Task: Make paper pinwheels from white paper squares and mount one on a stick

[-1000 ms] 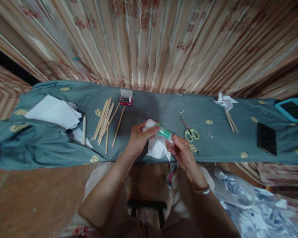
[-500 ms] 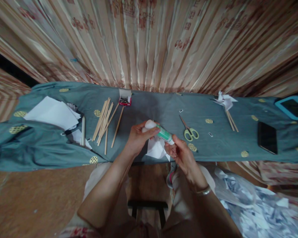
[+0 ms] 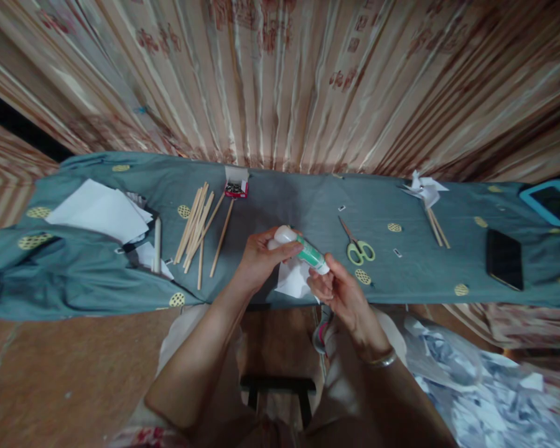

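Note:
A green and white glue stick (image 3: 311, 255) is held tilted between both hands, above the front edge of the cloth. My left hand (image 3: 260, 260) is closed around its upper white end, thumb lying along the tube. At its lower right end, the fingers of my right hand (image 3: 338, 285) pinch the white tip. Beneath the hands lies a folded white paper piece (image 3: 292, 279), partly covered by them. A pair of scissors (image 3: 357, 246) with pale green handles rests just right of the hands.
Several wooden sticks (image 3: 196, 227) lie left, near a small red box (image 3: 236, 184) of dark bits. White paper sheets (image 3: 98, 210) are far left. Rightward are paper pinwheels (image 3: 427, 190), a black phone (image 3: 504, 259) and a blue-framed device (image 3: 553, 201). A bag of paper scraps (image 3: 490, 386) sits below right.
Almost nothing differs. Both hands keep hold of the glue stick, and the right fingers shift slightly at its lower end. The whole view has moved by a hair.

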`<action>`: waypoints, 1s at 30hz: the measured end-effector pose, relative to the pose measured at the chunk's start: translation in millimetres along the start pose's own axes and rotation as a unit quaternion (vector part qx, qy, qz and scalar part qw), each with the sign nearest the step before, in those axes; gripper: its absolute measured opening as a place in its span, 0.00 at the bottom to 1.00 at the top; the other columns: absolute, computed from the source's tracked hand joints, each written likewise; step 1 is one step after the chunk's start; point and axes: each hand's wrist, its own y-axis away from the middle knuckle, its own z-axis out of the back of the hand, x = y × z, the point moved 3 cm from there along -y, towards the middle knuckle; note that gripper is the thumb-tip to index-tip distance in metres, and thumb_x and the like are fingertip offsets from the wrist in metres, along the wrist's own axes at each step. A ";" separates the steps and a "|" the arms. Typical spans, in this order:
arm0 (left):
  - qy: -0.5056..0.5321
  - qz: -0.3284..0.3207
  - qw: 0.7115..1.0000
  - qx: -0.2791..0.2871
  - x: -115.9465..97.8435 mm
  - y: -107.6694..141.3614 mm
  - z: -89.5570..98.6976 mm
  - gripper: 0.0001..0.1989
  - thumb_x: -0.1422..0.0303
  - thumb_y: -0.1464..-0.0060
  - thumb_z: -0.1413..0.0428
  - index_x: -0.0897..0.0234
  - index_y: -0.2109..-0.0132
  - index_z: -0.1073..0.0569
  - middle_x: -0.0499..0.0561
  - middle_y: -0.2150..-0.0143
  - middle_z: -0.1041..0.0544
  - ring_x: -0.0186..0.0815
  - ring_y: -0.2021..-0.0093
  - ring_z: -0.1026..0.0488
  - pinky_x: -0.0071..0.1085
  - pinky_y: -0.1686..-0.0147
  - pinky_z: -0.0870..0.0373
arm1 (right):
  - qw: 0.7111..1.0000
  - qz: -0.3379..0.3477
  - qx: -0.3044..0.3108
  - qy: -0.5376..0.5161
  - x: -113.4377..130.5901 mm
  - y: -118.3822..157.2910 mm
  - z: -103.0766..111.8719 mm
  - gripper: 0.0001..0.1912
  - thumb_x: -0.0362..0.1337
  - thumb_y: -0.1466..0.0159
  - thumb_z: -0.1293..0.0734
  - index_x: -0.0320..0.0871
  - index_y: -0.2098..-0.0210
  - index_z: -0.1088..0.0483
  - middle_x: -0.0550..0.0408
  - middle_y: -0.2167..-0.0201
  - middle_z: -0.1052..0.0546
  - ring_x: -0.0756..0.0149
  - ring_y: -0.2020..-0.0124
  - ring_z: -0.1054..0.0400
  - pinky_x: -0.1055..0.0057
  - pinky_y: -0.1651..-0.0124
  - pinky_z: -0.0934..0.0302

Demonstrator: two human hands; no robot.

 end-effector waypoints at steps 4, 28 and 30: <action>0.003 -0.004 1.000 -0.015 1.4 -1.0 0.0 0.19 0.57 0.66 0.27 0.66 0.69 0.19 0.44 0.79 0.30 0.25 0.79 0.41 0.25 0.76 0.43 | 0.999 0.001 -0.037 -0.001 0.6 -2.5 4.0 0.27 0.60 0.53 0.23 0.41 0.77 0.26 0.61 0.87 0.31 0.79 0.87 0.46 0.80 0.86 0.55; -0.545 -0.212 0.811 0.011 26.0 -13.5 38.9 0.21 0.70 0.43 0.45 0.62 0.42 0.28 0.57 0.44 0.28 0.44 0.44 0.30 0.43 0.42 0.32 | 0.966 0.194 -0.145 -0.092 37.5 12.8 21.7 0.18 0.49 0.43 0.25 0.44 0.72 0.33 0.63 0.77 0.25 0.80 0.83 0.40 0.82 0.83 0.44; -0.592 -0.221 0.775 0.023 33.1 -17.5 44.1 0.21 0.70 0.43 0.46 0.61 0.42 0.28 0.58 0.44 0.28 0.46 0.43 0.31 0.46 0.40 0.34 | 0.957 0.220 -0.185 -0.033 37.8 18.3 30.4 0.21 0.53 0.44 0.25 0.44 0.73 0.33 0.61 0.77 0.24 0.80 0.83 0.41 0.81 0.83 0.45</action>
